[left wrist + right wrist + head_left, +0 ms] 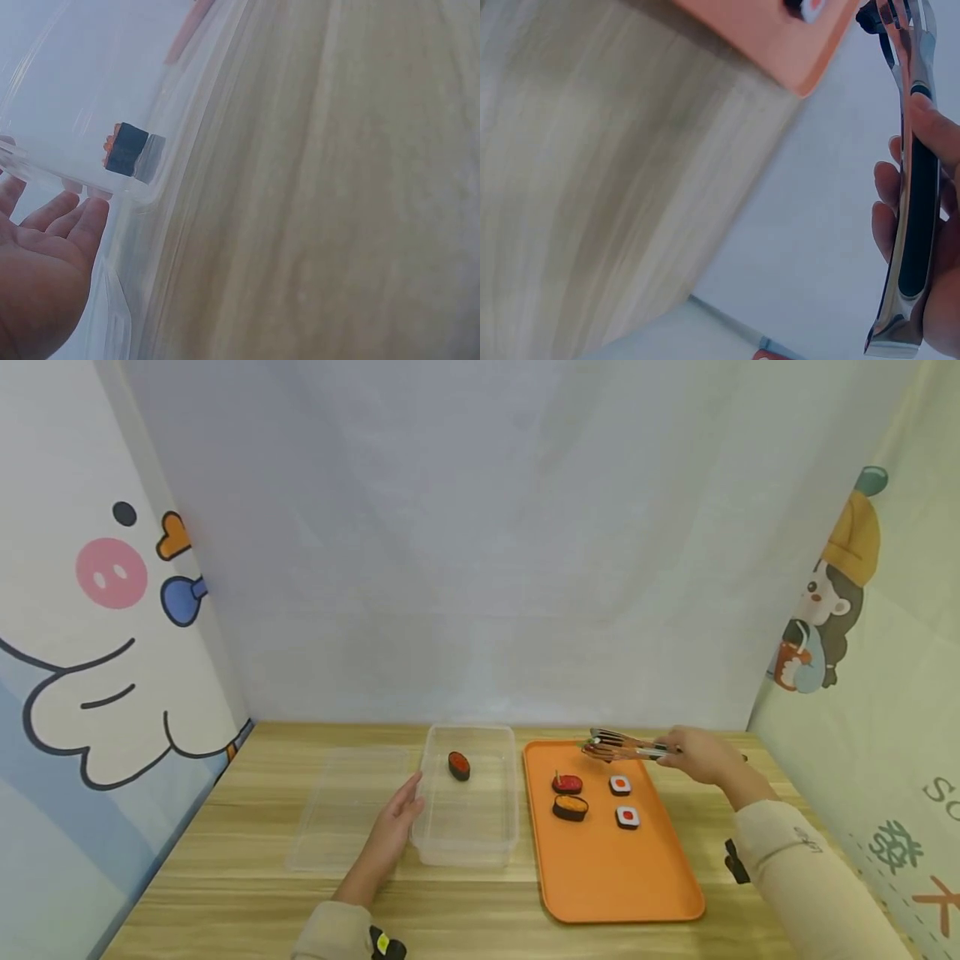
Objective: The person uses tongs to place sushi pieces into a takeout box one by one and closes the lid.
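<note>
My left hand (395,822) rests against the left wall of a clear plastic container (467,852), fingertips right at its rim in the left wrist view. Inside that container sits one sushi piece with a dark wrap and orange-red topping (459,766). My right hand (701,755) grips metal tongs (628,747) with black handle inlays. The tong ends are over the far end of an orange tray (618,877), and a dark sushi piece (868,18) shows at their tips in the right wrist view.
On the tray lie a red-topped sushi (567,783), an orange-topped sushi (571,807) and two white rolls, one nearer (627,817) and one farther (619,785). A clear lid (330,827) lies flat left of the container. A pale curtain (480,568) stands behind the wooden table (225,860).
</note>
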A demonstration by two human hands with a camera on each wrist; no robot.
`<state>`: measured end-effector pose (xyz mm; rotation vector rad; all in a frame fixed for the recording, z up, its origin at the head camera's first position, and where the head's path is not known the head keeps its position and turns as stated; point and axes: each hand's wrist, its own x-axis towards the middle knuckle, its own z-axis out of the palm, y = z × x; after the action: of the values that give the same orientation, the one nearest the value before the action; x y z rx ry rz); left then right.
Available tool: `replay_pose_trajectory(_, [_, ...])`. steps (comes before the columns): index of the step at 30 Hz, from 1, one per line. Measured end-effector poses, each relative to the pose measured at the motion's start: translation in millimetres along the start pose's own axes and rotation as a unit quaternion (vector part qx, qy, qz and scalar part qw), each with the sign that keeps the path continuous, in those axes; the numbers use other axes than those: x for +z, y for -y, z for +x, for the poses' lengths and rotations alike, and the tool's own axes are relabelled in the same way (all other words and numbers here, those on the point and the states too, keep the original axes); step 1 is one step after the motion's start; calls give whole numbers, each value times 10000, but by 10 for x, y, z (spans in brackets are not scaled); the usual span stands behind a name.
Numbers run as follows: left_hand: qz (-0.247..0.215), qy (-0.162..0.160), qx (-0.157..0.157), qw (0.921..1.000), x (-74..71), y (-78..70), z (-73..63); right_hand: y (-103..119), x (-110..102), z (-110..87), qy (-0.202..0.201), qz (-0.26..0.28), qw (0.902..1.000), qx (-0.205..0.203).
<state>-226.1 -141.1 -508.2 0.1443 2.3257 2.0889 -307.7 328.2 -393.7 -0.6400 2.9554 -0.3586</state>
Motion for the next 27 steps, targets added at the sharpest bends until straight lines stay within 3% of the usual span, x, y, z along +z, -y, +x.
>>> replay_pose_trajectory(6, [-99, -2, 3, 10000, -12, -3, 7, 239, -103, 129, -228, -160, 9991, -321])
replay_pose_trajectory(13, [-126, -16, -20, 9999, -24, -19, -4, 590, -150, 330, -322, -378, 9979, -427])
replay_pose_trajectory(21, [-137, -95, 36, 9999, -14, -35, -22, 1015, -84, 551, -246, -410, 9970, -601])
replay_pose_trajectory(27, [-129, -27, -32, 9999, 9, -40, -24, 1185, 18, 687, -223, -613, 9956, -677])
